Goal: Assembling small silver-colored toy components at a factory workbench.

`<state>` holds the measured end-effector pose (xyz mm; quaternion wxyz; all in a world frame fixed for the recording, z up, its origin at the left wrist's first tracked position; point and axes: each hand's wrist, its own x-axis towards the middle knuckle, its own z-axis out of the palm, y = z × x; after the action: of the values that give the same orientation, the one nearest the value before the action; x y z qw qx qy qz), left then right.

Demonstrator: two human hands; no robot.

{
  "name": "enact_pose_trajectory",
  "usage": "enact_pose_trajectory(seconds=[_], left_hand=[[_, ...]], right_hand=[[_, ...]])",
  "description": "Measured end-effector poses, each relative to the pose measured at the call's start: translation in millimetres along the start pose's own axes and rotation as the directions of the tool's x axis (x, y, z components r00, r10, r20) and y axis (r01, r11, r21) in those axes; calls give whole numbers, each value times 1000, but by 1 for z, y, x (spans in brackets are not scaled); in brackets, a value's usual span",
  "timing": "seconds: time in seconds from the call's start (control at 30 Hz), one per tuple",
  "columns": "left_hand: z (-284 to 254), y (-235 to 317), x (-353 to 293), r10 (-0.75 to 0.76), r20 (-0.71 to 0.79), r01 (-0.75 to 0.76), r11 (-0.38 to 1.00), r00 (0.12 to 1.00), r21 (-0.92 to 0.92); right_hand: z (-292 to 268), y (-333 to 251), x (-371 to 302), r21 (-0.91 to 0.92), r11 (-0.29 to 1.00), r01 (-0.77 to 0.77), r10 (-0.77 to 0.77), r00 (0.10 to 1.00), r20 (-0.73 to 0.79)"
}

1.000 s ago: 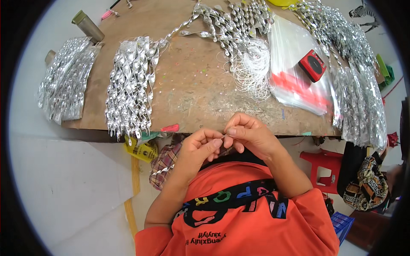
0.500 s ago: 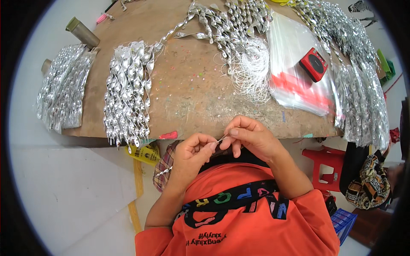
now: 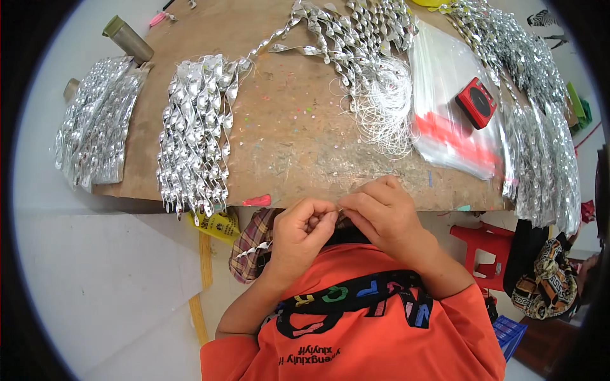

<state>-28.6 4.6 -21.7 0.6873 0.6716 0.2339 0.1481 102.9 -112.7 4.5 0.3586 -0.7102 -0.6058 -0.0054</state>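
My left hand is closed in a pinch just off the table's front edge, with a thin string between thumb and forefinger. Against it, fingertips almost touching, my right hand pinches the same string; only a short bit shows between them. Beside my left wrist a silver twisted strip pokes out over a plaid cloth; its other end is hidden behind the wrist. On the table to the left lies a bundle of silver twisted strips. A tangle of white strings rests farther back.
A red speaker-like device sits on clear plastic bags at the right. Packed silver strips lie far left, beside a metal cylinder. More strips hang over the right edge. Below stands a red stool; another person's patterned sleeve is nearby.
My right hand has turned over and its spread fingers have closed in toward the left fingertips. Less string shows between the hands. The view has shifted slightly.
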Motion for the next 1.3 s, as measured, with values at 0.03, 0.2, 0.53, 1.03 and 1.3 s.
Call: enact_pose_trajectory(seconds=[0.03, 0.2, 0.53, 1.03, 1.3], left_hand=[[1, 1, 0, -1, -4, 1, 1000, 1000, 1], [3, 5, 2, -66, 23, 68, 996, 998, -59], [9, 7, 9, -24, 46, 33, 980, 999, -197], [13, -1, 10, -152, 86, 174, 810, 985, -560], [14, -4, 5, 151, -54, -149, 988, 987, 42]], right_hand=[[1, 1, 0, -7, 1000, 10, -10, 1000, -6], [4, 9, -2, -18, 1000, 26, -27, 999, -26], [10, 6, -3, 931, 95, -352, 473, 839, 269], [13, 11, -12, 862, 330, -384, 439, 871, 220], [1, 6, -5, 531, 796, -291, 313, 948, 50]])
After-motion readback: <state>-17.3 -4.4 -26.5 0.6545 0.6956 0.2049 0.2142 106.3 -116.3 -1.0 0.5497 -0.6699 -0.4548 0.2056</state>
